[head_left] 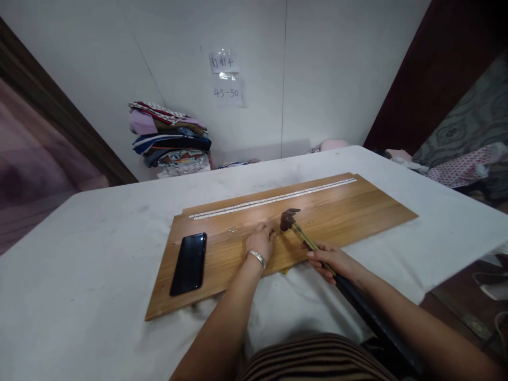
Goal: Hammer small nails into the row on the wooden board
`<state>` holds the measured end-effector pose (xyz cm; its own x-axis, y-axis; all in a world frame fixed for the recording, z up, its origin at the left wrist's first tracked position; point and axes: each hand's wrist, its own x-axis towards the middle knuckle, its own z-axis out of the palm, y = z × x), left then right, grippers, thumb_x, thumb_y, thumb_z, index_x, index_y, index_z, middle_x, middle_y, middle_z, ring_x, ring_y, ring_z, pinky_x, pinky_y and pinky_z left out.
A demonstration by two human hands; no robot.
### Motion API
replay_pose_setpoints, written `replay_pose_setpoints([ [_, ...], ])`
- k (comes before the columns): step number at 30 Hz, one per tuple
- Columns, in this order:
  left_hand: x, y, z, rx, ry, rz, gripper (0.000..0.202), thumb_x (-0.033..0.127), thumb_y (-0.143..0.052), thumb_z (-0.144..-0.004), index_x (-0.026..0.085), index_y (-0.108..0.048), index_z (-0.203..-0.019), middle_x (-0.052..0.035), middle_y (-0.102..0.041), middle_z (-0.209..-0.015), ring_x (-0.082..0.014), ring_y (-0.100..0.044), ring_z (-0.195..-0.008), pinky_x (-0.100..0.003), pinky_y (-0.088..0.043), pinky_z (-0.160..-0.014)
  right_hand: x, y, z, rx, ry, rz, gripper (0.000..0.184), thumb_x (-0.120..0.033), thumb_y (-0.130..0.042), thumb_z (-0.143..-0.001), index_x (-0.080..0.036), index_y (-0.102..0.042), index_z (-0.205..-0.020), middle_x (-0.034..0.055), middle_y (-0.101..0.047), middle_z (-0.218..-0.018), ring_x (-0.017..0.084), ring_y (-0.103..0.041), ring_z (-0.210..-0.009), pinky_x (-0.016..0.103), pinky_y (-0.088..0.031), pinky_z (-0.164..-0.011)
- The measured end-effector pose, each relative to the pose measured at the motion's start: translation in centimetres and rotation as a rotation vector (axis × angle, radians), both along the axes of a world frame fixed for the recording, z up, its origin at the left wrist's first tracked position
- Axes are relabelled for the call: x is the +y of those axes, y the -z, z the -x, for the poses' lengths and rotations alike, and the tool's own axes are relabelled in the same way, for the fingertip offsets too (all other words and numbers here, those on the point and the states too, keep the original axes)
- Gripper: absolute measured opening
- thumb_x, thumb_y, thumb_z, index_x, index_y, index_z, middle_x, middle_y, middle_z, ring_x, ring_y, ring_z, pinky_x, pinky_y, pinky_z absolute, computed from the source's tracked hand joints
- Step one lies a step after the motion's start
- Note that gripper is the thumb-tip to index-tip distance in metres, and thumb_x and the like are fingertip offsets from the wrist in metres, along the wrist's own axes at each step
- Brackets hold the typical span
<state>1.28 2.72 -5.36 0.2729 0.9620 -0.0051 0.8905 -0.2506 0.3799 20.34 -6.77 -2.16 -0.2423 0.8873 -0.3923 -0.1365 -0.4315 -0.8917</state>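
My right hand is wrapped round the yellow and black handle of a claw hammer. Its rusty head is just right of my left hand, over the wooden board. My left hand, with a silver bracelet at the wrist, rests on the board with its fingers pinched together; whatever they hold is too small or hidden to make out. Several loose nails lie left of it. A short row of small dark points marks the board just right of the hammer head.
A black phone lies on the board's left end. Two white strips with markings run along its far side. Under the board is a white-covered table. Folded clothes are stacked by the wall, below two paper signs.
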Motion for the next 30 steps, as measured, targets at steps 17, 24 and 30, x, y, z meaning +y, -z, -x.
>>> replay_pose_setpoints([
  [17, 0.7, 1.1, -0.8, 0.090, 0.068, -0.063, 0.024, 0.016, -0.037, -0.093, 0.019, -0.059, -0.101, -0.0075, -0.057, -0.107, -0.0171, -0.054, -0.102, -0.027, -0.045, -0.081, 0.7, 0.6, -0.1, 0.024, -0.049, -0.013, 0.041, -0.038, -0.067, -0.067, -0.018, -0.051, -0.099, -0.0116, -0.044, -0.049, 0.003, -0.031, -0.027, 0.015, -0.029, -0.024],
  [24, 0.3, 0.3, -0.9, 0.082, 0.024, -0.044, 0.023, 0.021, -0.037, -0.094, 0.019, -0.060, -0.097, -0.0073, -0.058, -0.104, -0.0176, -0.055, -0.098, -0.028, -0.044, -0.080, 0.6, 0.5, -0.4, 0.015, -0.036, -0.015, 0.041, -0.038, -0.067, -0.067, -0.018, -0.051, -0.100, -0.0119, -0.043, -0.048, 0.003, -0.032, -0.027, 0.015, -0.029, -0.023],
  [30, 0.0, 0.4, -0.9, -0.013, 0.087, -0.113, 0.019, 0.030, -0.049, -0.089, 0.023, -0.062, -0.102, -0.0045, -0.058, -0.106, -0.0175, -0.052, -0.103, -0.027, -0.042, -0.086, 0.4, 0.3, -1.0, 0.013, -0.046, -0.044, 0.039, -0.037, -0.066, -0.069, -0.018, -0.051, -0.099, -0.0119, -0.043, -0.049, 0.003, -0.032, -0.026, 0.015, -0.030, -0.024],
])
